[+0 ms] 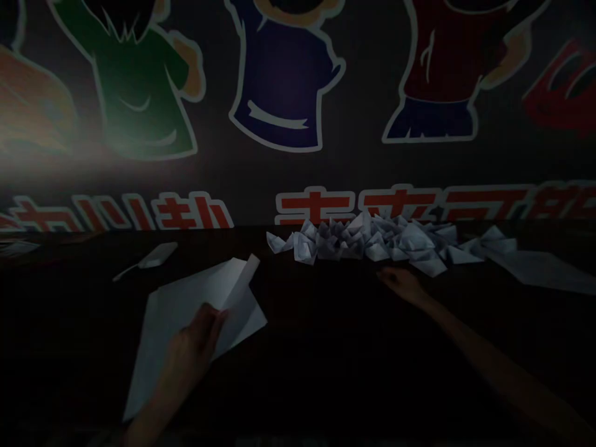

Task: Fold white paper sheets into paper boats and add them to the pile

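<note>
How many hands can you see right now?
2. The left hand holds a paper sheet; the right hand lies open just in front of the paper boats. Others could be out of frame.

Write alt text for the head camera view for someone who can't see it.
The left hand grips a folded white paper sheet on a dark table, while the right hand lies near a heap of paper boats. Cartoon figures cover the wall behind.
</note>
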A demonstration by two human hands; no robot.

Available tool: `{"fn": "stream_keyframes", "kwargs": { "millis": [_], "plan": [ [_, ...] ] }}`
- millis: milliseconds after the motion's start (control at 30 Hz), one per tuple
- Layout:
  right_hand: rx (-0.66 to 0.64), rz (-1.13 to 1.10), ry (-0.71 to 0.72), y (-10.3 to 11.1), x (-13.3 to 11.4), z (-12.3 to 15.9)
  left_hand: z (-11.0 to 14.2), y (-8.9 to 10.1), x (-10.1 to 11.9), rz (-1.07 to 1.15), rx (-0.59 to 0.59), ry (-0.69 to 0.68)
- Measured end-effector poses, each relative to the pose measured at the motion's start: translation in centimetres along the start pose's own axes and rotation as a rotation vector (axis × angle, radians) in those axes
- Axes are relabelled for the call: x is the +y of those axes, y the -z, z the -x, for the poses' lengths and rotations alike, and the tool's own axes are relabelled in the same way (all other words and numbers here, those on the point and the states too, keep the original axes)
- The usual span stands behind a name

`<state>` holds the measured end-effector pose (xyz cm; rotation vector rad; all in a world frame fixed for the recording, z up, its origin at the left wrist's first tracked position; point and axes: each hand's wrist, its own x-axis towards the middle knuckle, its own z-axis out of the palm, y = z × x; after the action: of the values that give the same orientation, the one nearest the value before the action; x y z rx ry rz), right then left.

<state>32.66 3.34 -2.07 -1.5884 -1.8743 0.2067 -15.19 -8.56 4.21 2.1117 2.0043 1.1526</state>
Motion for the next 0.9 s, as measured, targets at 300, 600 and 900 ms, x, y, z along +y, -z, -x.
{"fn": "stream_keyframes", "kwargs": {
  "millis": [300, 600, 900],
  "plan": [
    [-0.570, -1.297, -0.223, -3.5, -8.9, 1.7, 0.2, -8.9, 14.4, 0.909, -0.284, -0.020],
    [-0.343, -1.286, -0.490, -1.7, -9.2, 2.1, -3.7, -16.7, 15.5, 0.967, -0.140, -0.071],
    [-0.272, -1.218, -0.608, -0.2, -9.9, 2.6, -3.3, -17.6, 13.8, 0.841, -0.097, -0.070]
  ]
}}
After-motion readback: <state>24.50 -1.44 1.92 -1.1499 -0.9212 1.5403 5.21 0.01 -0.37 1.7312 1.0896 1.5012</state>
